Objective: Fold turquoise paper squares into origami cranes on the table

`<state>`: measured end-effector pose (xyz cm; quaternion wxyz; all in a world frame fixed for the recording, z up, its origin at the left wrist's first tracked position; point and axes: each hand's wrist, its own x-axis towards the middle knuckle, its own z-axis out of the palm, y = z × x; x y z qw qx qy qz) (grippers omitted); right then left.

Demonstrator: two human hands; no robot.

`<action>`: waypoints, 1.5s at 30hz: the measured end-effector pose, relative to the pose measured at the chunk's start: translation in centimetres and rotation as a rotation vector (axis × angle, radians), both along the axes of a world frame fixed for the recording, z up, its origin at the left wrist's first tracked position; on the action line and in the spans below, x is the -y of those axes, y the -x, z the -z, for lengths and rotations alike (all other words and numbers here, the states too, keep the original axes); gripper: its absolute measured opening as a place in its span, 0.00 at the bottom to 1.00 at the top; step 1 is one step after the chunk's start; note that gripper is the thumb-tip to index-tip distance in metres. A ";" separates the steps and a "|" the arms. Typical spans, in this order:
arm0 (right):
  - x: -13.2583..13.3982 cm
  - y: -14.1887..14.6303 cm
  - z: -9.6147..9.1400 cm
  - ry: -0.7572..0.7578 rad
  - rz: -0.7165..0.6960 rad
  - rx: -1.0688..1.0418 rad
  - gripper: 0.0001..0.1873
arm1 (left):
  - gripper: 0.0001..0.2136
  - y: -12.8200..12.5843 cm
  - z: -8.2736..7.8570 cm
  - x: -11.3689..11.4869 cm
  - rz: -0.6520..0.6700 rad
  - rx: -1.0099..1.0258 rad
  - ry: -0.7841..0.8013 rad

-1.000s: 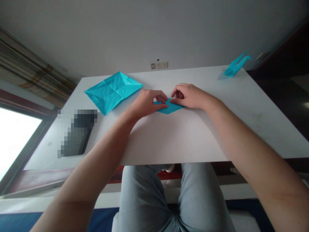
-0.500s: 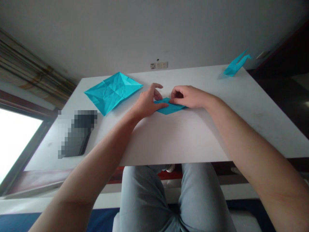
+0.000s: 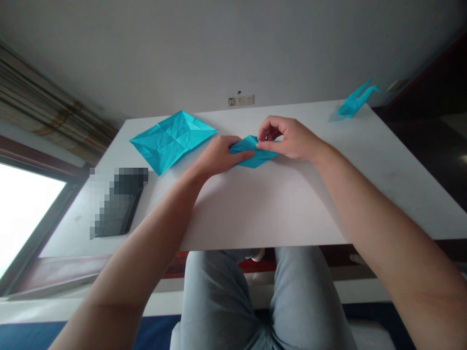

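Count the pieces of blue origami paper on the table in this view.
3. A creased blue sheet lies flat at the left of the white table; a folded blue piece sits between the left hand and right hand; a blue paper crane stands at the far right corner.

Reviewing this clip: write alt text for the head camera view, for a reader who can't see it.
A person's right hand pinches a folded turquoise origami paper on a white table, while the left hand lies against its other end. A creased, unfolded turquoise paper sheet lies to the left, and a turquoise origami crane sits at the far right corner.
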<state>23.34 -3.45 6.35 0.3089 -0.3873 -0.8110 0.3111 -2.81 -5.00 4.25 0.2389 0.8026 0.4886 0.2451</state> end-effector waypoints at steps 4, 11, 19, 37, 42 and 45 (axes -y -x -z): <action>0.2 -0.3 -0.6 -0.081 0.059 0.030 0.23 | 0.18 -0.4 -0.2 0.3 0.004 0.079 -0.003; -0.8 -0.8 -0.3 -0.234 -0.005 0.118 0.17 | 0.15 -0.5 0.7 -0.4 -0.044 0.145 -0.282; -0.4 -0.9 0.1 -0.186 0.049 0.096 0.26 | 0.08 -0.6 0.1 0.5 -0.023 0.075 -0.259; -0.1 -0.3 0.3 -0.395 0.026 0.391 0.07 | 0.09 -1.2 1.2 0.2 -0.005 -0.077 -0.441; 0.0 0.1 1.1 -0.279 -0.116 0.383 0.14 | 0.09 -1.1 1.8 -0.1 0.004 -0.097 -0.348; -0.2 -0.2 1.0 -0.220 -0.171 0.333 0.10 | 0.10 -1.1 1.9 0.0 0.018 -0.076 -0.272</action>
